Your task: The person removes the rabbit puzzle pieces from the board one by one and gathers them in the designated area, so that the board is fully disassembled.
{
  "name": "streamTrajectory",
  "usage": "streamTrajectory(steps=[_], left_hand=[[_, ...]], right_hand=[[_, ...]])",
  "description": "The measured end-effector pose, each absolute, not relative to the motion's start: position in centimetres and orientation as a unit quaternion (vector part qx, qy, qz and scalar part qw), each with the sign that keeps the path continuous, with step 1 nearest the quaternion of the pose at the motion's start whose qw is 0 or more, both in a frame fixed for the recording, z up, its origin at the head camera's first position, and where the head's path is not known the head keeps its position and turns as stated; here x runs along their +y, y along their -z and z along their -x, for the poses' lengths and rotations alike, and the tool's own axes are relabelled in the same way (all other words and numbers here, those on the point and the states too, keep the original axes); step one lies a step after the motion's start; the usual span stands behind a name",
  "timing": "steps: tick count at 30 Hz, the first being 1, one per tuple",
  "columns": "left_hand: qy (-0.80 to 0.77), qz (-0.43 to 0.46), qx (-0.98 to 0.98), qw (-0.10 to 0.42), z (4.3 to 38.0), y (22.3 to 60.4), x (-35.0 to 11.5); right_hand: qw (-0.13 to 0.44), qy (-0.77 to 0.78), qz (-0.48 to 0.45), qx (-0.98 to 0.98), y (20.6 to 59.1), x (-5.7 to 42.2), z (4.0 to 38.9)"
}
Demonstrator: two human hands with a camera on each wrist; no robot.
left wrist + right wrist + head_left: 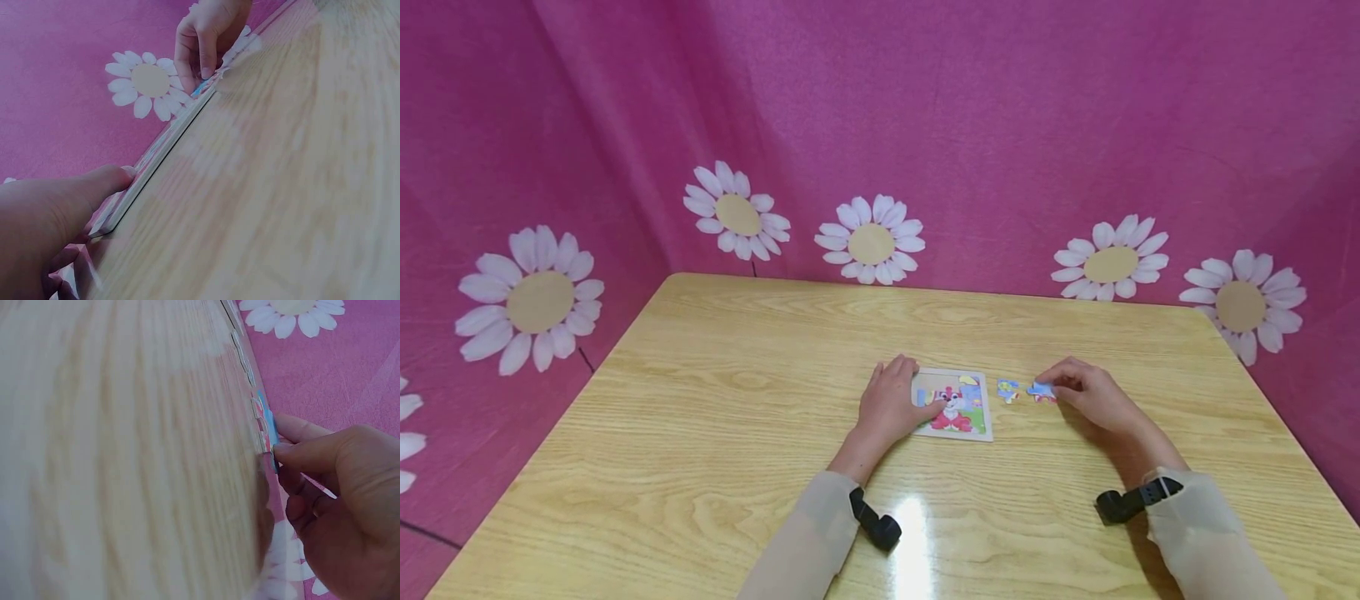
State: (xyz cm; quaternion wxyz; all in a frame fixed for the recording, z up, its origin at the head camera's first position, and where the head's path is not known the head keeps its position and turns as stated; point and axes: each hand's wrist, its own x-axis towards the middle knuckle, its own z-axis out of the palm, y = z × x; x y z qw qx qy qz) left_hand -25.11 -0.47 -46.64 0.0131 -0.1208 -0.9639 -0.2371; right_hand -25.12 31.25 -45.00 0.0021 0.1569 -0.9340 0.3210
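Note:
A jigsaw puzzle board (989, 421) with a pale frame and a partly filled picture of a red-and-white cartoon animal lies flat on the table. My left hand (889, 403) holds its left side; in the left wrist view the thumb (115, 179) lies over the frame and the other fingers sit at its edge. To the right of the board is a loose puzzle piece (1007, 390), blue and yellow. My right hand (1097, 396) pinches a blue puzzle piece (271, 428) between thumb and fingers, low over the table. In the head view, red-and-white parts show below the blue.
The wood-grain table (700, 467) reaches back to a pink curtain (970, 125) with large white daisies, which also hangs along the left and right. Both wrists wear black strapped cameras (880, 529). Glare shines on the tabletop near the front.

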Motion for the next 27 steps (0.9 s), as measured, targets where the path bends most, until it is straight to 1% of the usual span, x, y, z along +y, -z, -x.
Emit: streamTrajectory(steps=[3, 10, 17, 27], left_hand=[[0.235, 0.122, -0.964, 0.015, 25.1, 46.5, -0.5], [0.247, 0.129, -0.960, 0.013, 25.1, 46.7, -0.5], [0.246, 0.127, -0.961, 0.015, 25.0, 46.9, -0.4], [0.245, 0.125, -0.961, 0.023, 25.0, 46.7, -0.5]], right_hand=[[-0.003, -0.320, -0.156, -0.935, 45.0, 31.3, 25.2], [0.006, -0.334, -0.162, -0.928, 45.5, 31.6, 25.1], [0.038, -0.353, -0.185, -0.916, 45.7, 30.8, 25.2], [-0.006, -0.358, -0.190, -0.914, 45.2, 26.3, 26.1]])
